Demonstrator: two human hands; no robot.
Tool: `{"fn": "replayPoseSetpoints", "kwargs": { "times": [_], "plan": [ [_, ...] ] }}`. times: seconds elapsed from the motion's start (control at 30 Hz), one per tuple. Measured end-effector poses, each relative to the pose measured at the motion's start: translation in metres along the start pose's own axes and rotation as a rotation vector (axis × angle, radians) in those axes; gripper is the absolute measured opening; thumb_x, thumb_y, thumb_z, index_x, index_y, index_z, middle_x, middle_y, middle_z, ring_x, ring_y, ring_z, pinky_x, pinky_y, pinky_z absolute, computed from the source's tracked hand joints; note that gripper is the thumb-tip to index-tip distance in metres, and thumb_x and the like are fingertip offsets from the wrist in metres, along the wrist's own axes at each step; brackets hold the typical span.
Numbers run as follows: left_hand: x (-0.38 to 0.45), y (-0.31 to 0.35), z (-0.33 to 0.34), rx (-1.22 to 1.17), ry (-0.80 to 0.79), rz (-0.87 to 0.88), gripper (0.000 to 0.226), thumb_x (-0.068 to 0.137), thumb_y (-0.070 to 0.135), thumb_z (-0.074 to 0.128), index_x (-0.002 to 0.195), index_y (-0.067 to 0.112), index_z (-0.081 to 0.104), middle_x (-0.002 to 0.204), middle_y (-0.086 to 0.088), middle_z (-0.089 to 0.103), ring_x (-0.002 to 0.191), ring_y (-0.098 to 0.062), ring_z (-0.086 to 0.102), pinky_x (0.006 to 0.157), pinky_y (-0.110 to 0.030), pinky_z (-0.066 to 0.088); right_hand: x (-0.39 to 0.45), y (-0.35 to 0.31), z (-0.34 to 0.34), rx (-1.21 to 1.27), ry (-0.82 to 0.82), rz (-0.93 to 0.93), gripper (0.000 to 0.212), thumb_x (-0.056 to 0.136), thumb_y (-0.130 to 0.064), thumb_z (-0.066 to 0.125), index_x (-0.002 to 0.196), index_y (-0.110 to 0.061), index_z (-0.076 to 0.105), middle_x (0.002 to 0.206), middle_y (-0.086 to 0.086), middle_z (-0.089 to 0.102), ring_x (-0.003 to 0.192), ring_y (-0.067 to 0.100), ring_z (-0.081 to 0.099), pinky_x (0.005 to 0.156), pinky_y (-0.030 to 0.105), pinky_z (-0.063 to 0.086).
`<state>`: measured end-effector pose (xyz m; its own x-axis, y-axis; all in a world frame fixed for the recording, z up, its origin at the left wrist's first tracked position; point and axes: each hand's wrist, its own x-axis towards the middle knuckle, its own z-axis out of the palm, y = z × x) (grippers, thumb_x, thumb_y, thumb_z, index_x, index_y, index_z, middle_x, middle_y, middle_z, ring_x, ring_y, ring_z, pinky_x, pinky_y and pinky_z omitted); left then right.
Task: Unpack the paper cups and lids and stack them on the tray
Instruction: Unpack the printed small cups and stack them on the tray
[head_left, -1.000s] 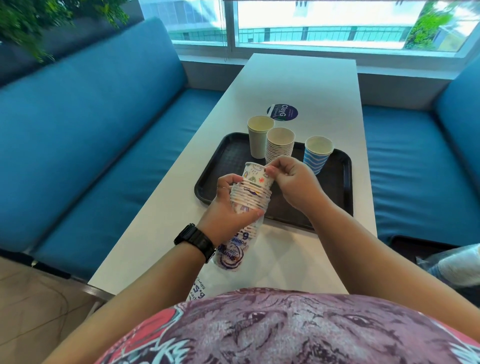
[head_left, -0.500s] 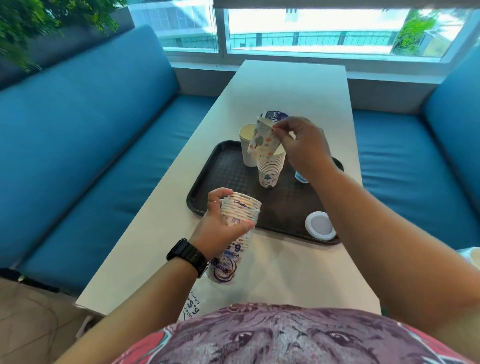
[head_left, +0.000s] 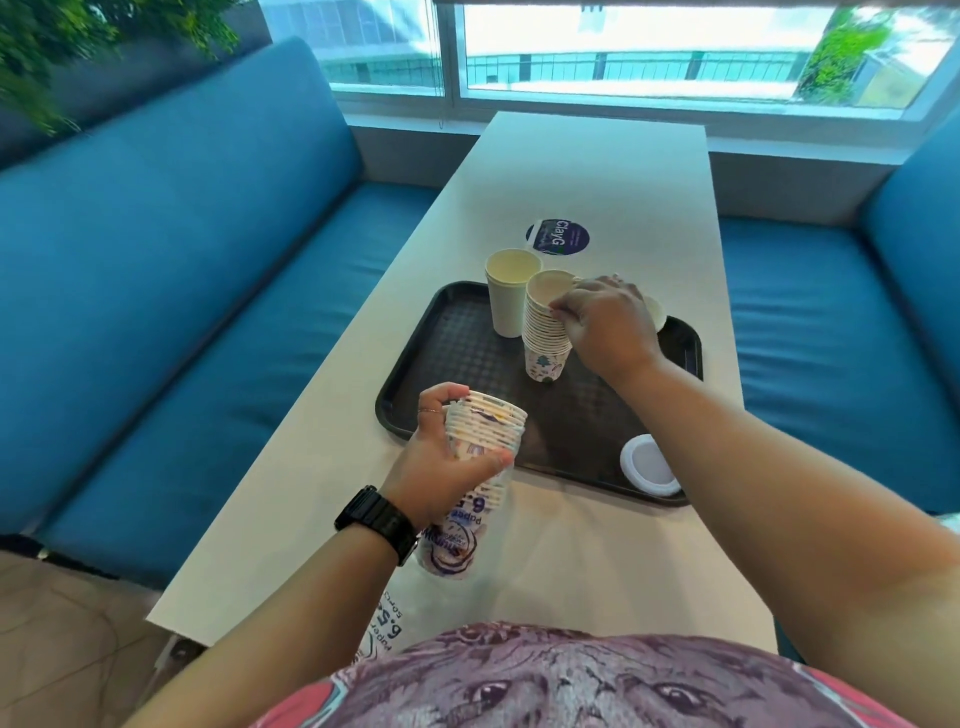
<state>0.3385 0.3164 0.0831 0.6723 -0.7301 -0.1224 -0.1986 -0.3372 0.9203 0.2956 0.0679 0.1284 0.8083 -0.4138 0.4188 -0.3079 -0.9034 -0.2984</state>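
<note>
Left hand (head_left: 441, 467) was wrapped around the sleeve of printed cups (head_left: 485, 441), thumb across the front, fingers behind. It held the stack tilted over the table's (head_left: 597, 171) near part, just short of the tray's (head_left: 415, 364) near-left corner, probably so the open rims faced the other hand for easy picking. The plastic wrapper (head_left: 452, 551) hung off the bottom of the stack.

Right hand (head_left: 605, 325) was on the tray's printed stack (head_left: 545, 332), fingertips pinching the rim of its top cup — looked like seating it down. That stack stood upright mid-tray, just beside the tall plain cup (head_left: 509, 291) at the back-left. Another cup sat behind the right hand, mostly hidden. A white lid (head_left: 649, 465) lay flat near the tray's front-right corner.

Room: the tray's left half was bare, so there was space to start a second stack there. The printed stack was tall and narrow, so I'd judge a sideways knock from the wrist as the main risk. A round sticker (head_left: 558, 236) sat on the table beyond the tray. Blue benches (head_left: 182, 286) ran along both sides.
</note>
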Motion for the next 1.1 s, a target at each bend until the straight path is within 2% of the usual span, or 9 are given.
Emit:
{"fn": "replayPoseSetpoints", "kwargs": {
  "times": [0.13,0.27,0.43,0.53,0.63,0.73,0.8,0.97,1.1],
  "plan": [
    [0.001,-0.003,0.000,0.004,-0.008,-0.004,0.076,0.081,0.018,0.079,0.122,0.045,0.022,0.122,0.008,0.052,0.109,-0.014,0.062,0.091,-0.028,0.054,-0.005,0.006,0.010,-0.001,-0.052,-0.018,0.027,0.094,-0.016,0.059,0.119,-0.016,0.070,0.124,0.007,0.067,0.126,0.025,0.054,0.118,0.046,0.018],
    [0.001,-0.003,0.000,-0.012,0.006,0.013,0.075,0.079,0.018,0.081,0.116,0.052,0.025,0.120,0.010,0.054,0.108,-0.013,0.064,0.090,-0.029,0.055,-0.009,0.002,0.006,0.051,-0.044,0.006,0.035,0.095,-0.017,0.058,0.131,-0.018,0.061,0.138,0.004,0.057,0.141,0.018,0.037,0.121,0.042,0.007],
    [-0.001,0.000,-0.001,-0.017,0.029,0.031,0.073,0.080,0.017,0.080,0.114,0.050,0.026,0.120,0.010,0.054,0.106,-0.011,0.063,0.081,-0.017,0.053,-0.024,-0.020,-0.007,0.179,0.068,0.051,0.042,0.092,-0.019,0.063,0.134,-0.020,0.056,0.142,0.000,0.053,0.143,0.017,0.031,0.120,0.036,0.003],
    [-0.003,0.003,-0.001,-0.022,0.045,0.036,0.073,0.079,0.017,0.081,0.116,0.046,0.025,0.120,0.008,0.054,0.105,-0.012,0.064,0.082,-0.017,0.052,-0.037,-0.035,-0.011,0.297,0.041,0.074,0.036,0.092,-0.023,0.064,0.128,-0.021,0.061,0.139,-0.001,0.056,0.141,0.015,0.034,0.120,0.036,0.009],
    [-0.005,0.006,-0.001,-0.021,0.055,0.044,0.074,0.079,0.017,0.081,0.121,0.041,0.025,0.118,0.010,0.054,0.105,-0.011,0.064,0.083,-0.018,0.052,-0.051,-0.049,-0.014,0.405,-0.029,0.100,0.031,0.092,-0.025,0.064,0.122,-0.022,0.066,0.134,-0.004,0.059,0.135,0.012,0.041,0.116,0.037,0.025],
    [-0.007,0.010,-0.001,-0.026,0.066,0.051,0.073,0.079,0.017,0.081,0.121,0.039,0.025,0.115,0.010,0.054,0.102,-0.011,0.064,0.080,-0.018,0.051,-0.064,-0.058,-0.018,0.542,-0.157,0.161,0.026,0.092,-0.028,0.065,0.117,-0.024,0.069,0.117,-0.011,0.064,0.106,-0.002,0.056,0.094,0.018,0.042],
    [-0.008,0.012,-0.001,-0.024,0.080,0.061,0.073,0.079,0.017,0.081,0.122,0.037,0.025,0.114,0.010,0.053,0.100,-0.010,0.064,0.079,-0.018,0.052,-0.071,-0.062,-0.019,0.652,-0.254,0.207,0.021,0.091,-0.029,0.066,0.112,-0.026,0.070,0.103,-0.017,0.065,0.091,-0.009,0.059,0.079,0.009,0.043],
    [-0.011,0.012,0.001,0.004,0.092,0.071,0.072,0.078,0.019,0.082,0.117,0.038,0.025,0.115,0.004,0.055,0.101,-0.013,0.064,0.079,-0.022,0.054,-0.085,-0.067,-0.016,0.786,-0.337,0.290,0.014,0.096,-0.026,0.058,0.102,-0.027,0.071,0.092,-0.016,0.069,0.085,-0.007,0.062,0.072,0.009,0.045],
    [-0.013,0.013,0.003,0.007,0.087,0.069,0.071,0.078,0.019,0.082,0.117,0.035,0.024,0.114,0.007,0.053,0.100,-0.010,0.063,0.076,-0.018,0.052,-0.093,-0.069,-0.015,0.759,-0.367,0.292,0.014,0.098,-0.023,0.055,0.099,-0.027,0.069,0.093,-0.009,0.069,0.088,0.004,0.062,0.076,0.019,0.048]
  ]
}}
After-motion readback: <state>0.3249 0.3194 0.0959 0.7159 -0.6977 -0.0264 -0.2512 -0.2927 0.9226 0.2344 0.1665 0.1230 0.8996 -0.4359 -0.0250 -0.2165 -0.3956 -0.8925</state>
